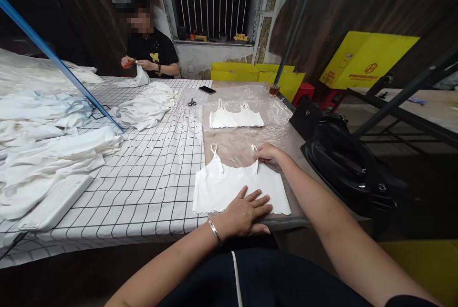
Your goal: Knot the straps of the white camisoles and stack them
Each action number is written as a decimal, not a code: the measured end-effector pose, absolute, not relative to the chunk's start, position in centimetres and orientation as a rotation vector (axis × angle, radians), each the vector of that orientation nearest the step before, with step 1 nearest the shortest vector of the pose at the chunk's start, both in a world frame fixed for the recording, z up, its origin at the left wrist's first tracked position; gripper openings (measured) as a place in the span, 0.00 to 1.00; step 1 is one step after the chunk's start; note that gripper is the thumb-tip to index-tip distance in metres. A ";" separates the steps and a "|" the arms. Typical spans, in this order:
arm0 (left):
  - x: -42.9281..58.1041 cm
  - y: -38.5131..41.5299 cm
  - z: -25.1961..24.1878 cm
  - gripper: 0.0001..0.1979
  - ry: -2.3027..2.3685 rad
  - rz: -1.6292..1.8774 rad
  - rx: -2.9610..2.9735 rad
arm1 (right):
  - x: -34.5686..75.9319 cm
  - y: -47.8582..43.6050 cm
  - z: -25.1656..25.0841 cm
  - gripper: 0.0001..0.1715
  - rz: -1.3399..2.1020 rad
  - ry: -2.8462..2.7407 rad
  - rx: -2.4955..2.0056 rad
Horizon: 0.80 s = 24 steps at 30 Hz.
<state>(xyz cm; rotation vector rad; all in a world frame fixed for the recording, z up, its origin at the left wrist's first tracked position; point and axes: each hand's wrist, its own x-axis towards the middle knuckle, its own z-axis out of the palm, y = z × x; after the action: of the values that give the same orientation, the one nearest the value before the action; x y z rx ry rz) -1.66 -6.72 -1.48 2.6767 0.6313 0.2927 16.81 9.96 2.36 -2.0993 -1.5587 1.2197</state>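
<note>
A white camisole bra top [222, 188] lies flat near the table's front edge, its straps pointing away from me. My left hand [246, 211] rests on its lower hem with the fingers spread. At the top's right strap is my right hand [266, 152], fingers pinched around the strap's base; the fingertips are partly hidden. Beyond it, a second white bra top [236, 118] is laid out flat on clear plastic sheeting [279, 111].
Heaps of white garments [53, 149] cover the checked cloth [161, 164] on the left. Small scissors [192, 102] and a phone [207, 89] lie further back. A black bag [343, 164] stands at the right edge. Opposite, a person [153, 49] holds white fabric.
</note>
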 end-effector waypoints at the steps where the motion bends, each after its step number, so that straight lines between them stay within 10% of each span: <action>1: -1.6 -6.7 -1.5 0.32 0.631 0.282 2.660 | 16.9 9.8 2.3 0.14 1.270 -1.510 -2.048; 24: -2.2 -6.8 -1.2 0.36 0.610 0.278 2.566 | 18.5 15.8 5.1 0.13 1.377 -1.456 -2.133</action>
<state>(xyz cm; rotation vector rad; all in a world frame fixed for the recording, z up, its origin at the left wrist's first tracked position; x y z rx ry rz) -2.19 -6.85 -1.18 2.5658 0.6103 0.2779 18.46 15.79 5.05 -2.1335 -1.4560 1.3773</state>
